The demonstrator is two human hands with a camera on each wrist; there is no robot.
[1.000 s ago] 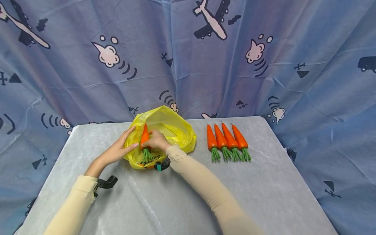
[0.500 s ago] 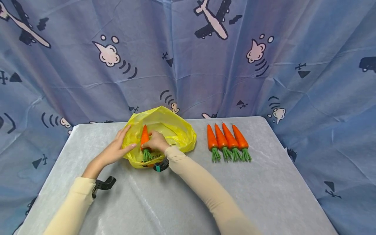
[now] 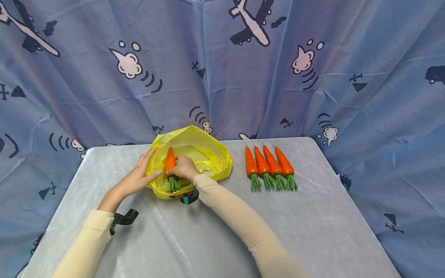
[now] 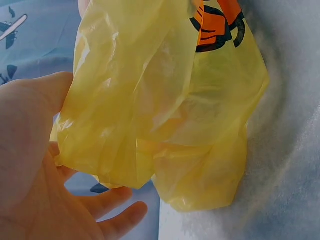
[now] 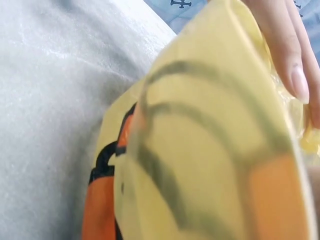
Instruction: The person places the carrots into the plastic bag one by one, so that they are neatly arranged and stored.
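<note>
A yellow plastic bag with its mouth spread wide lies on the table. My right hand reaches into it and grips an orange carrot by its body, green leafy top toward me. My left hand is at the bag's left rim, thumb over the inner side and fingers extended along the edge. In the left wrist view, spread fingers show beside the yellow plastic. The bag's printed front fills much of the right wrist view and hides most of the right hand.
Several carrots lie side by side on the grey table, right of the bag, leafy tops toward me. A blue patterned curtain hangs behind the table's back edge.
My left hand has shifted slightly left, drawing the bag's left rim outward. The right hand has moved a little left with the carrot in its grip. The carrots on the table stay put.
</note>
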